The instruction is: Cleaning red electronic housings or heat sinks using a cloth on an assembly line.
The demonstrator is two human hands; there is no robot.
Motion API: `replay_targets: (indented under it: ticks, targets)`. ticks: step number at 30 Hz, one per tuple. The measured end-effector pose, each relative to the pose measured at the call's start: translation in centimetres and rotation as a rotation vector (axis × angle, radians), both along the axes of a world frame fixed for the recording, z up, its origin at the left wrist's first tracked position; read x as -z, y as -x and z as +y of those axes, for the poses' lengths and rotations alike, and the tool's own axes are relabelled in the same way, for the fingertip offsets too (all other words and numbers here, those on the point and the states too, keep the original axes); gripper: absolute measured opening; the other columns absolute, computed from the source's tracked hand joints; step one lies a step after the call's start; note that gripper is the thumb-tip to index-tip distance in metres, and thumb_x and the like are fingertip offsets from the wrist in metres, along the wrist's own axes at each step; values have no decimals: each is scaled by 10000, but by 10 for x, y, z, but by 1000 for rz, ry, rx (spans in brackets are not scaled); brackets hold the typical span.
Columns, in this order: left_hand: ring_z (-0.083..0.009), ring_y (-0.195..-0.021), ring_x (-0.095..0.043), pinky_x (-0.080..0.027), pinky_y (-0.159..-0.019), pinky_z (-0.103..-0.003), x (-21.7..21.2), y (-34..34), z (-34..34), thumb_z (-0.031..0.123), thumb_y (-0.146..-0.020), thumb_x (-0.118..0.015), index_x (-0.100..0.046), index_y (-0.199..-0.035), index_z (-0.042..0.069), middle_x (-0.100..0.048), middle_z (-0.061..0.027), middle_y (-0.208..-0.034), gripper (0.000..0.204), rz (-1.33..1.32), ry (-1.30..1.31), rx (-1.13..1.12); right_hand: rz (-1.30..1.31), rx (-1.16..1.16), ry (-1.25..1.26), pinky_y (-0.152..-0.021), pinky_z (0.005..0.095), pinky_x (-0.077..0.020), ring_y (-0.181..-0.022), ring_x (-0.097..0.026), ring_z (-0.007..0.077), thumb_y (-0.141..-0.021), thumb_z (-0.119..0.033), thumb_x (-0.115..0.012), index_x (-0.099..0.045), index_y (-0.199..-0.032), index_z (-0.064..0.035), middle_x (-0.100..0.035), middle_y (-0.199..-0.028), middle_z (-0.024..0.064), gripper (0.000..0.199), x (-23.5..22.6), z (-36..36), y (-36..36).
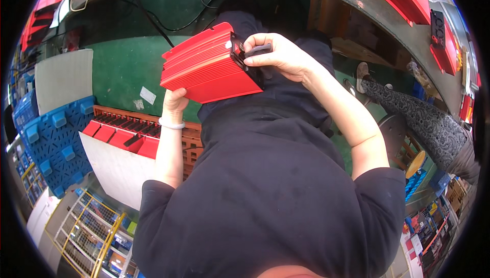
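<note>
Case (206, 71) held up over the lap (291, 90)!

Ribbed, red and tilted, it sits in the left hand (175, 101), which clasps the lower left corner. Over at the black end panel (250, 70), the right hand (278, 57) pinches a small dark piece (261, 49); contact with the panel, can't tell. Down left, more red cases (122, 139) line up by an orange crate (191, 151).

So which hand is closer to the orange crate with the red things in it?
Left. The left hand, holding the red box, shows just above the orange crate in the picture; the right hand is farther right, at the box's black end.
</note>
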State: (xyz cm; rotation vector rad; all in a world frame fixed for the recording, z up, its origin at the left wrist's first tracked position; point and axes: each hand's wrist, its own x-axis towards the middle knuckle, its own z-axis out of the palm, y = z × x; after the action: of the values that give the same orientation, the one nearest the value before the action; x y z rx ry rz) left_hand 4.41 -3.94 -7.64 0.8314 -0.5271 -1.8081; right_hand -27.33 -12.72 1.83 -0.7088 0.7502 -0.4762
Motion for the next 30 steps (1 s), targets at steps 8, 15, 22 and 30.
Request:
replay_targets:
  ticks: [8,15,22,30]
  targets:
    - [-279,-1239,-474,-367,-1063,-412,2,-2,0,93,-620,-824,-443,-1334,48,-528,-107,-1306,811,-13,13,9,-24,-10,-11,-727,216,-465,-755,-577,83,-741,-7,-702,-614,-881,-34,-621,-813,16,167,4,2,1]
    - [-279,-1238,-474,-367,-1062,-412,0,-2,0,105,-620,-826,-442,-1335,46,-525,-106,-1309,814,-24,3,9,-36,33,-29,-740,215,-464,-775,-577,86,-745,-22,-716,-614,-885,-33,-621,-835,21,174,3,3,0]
    - [-282,-1238,-474,-372,-1058,-416,2,-4,1,101,-624,-822,-433,-1340,44,-522,-111,-1312,817,-20,10,15,-29,-15,12,-571,183,-413,-696,-552,44,-763,-35,-703,-579,-863,-68,-609,-783,-11,164,1,2,0]
    - [-282,-1248,-465,-360,-1068,-418,-1,-3,-1,126,-630,-821,-439,-1339,47,-514,-106,-1326,809,-40,11,34,-48,25,5,-587,179,-415,-700,-550,42,-766,-29,-702,-582,-872,-64,-605,-788,-13,164,2,4,-1]
